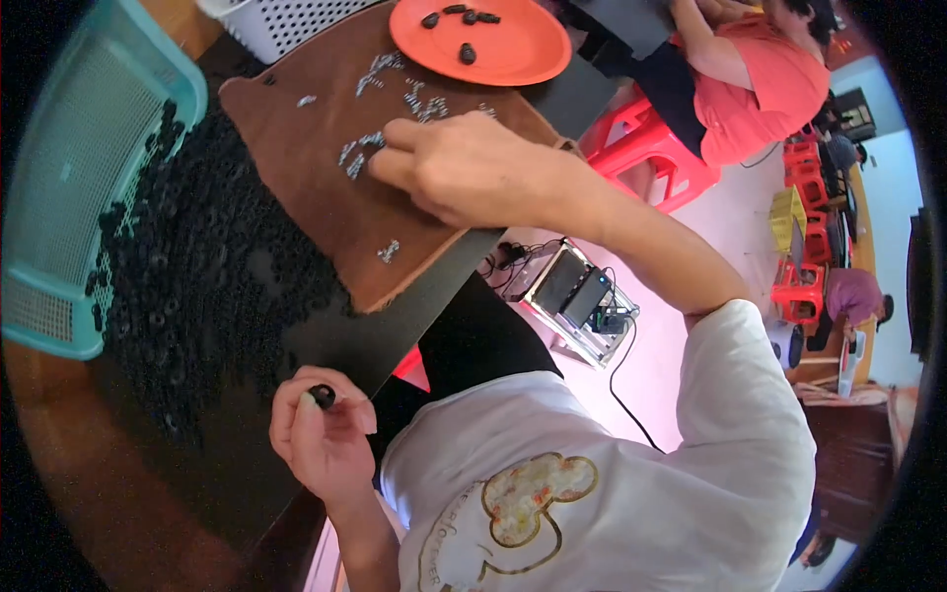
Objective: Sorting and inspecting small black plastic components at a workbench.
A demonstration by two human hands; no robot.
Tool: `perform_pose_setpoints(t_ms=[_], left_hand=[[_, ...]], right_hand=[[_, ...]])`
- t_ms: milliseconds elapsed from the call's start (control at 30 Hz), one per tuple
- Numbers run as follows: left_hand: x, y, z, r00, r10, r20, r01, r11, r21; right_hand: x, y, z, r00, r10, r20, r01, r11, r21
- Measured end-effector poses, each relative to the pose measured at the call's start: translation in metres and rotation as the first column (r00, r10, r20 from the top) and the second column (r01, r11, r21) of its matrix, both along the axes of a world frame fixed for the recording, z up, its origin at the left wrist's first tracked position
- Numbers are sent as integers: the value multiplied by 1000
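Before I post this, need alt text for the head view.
A person's bare left hand holds a small black round part, while the right hand is lowered over a flat brown sheet scattered with tiny silvery pieces. A heap of small black parts lies beside a teal mesh plastic basket; a round orange plate holds several dark pieces.

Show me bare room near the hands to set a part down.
Free: brown cloth between the black ring pile and silvery pieces; orange plate, right of its black parts; black tabletop between the cloth's bottom corner and left hand. Crowded: the pile by the teal basket; pieces around the right hand's fingers.
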State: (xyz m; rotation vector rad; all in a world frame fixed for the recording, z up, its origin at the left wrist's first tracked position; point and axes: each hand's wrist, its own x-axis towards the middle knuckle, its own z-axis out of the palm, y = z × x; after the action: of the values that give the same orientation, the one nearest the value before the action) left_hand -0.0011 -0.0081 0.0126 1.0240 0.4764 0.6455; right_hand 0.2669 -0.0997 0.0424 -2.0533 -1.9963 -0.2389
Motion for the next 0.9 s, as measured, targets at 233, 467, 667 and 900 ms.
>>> perform_pose_setpoints(t_ms=[233,467,667,900], left_hand=[[-4,6,-2,999,-39,21,41,997,-63],[-7,3,3,999,45,29,-39,980,-194],[-21,11,-1,978,-11,207,65,965,-253],[-30,10,-8,968,10,250,67,952,-300]], right_hand=[[-29,1,11,883,185,-432,-108,974,197],[-88,22,6,498,394,-773,-111,913,393],[-121,31,6,299,236,-924,-136,970,204],[-134,41,-2,251,282,-926,-130,958,256]])
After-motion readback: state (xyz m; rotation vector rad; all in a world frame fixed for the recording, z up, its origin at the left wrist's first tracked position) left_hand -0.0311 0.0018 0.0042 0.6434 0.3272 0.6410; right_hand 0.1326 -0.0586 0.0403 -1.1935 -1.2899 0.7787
